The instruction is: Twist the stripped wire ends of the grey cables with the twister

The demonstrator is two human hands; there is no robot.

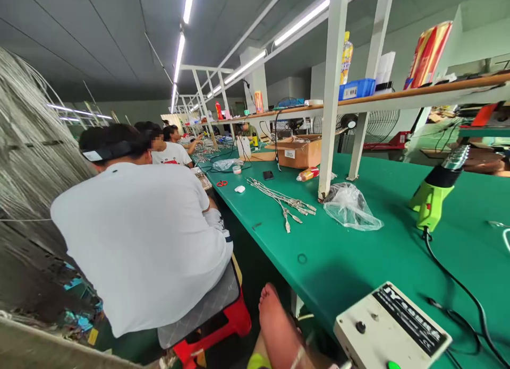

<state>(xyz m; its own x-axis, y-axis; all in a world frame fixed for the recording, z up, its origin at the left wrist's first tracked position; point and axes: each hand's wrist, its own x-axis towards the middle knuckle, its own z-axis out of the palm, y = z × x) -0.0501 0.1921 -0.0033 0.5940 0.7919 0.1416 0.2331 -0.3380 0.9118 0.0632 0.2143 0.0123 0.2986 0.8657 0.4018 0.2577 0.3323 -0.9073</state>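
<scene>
Neither of my hands can be made out. At the bottom edge a bare foot shows beside the table, with a blurred skin-toned patch right of it that I cannot identify. A white control box with a black knob and a green button sits at the near table edge. Behind it a green heat gun stands nozzle up, its black cord trailing on the green table. Several white cables lie bundled farther left, near a clear plastic bag.
A person in a white shirt sits on a red stool at left, with more people beyond. White posts hold a shelf over the table. Farther back are a cardboard box, a bottle and red scissors.
</scene>
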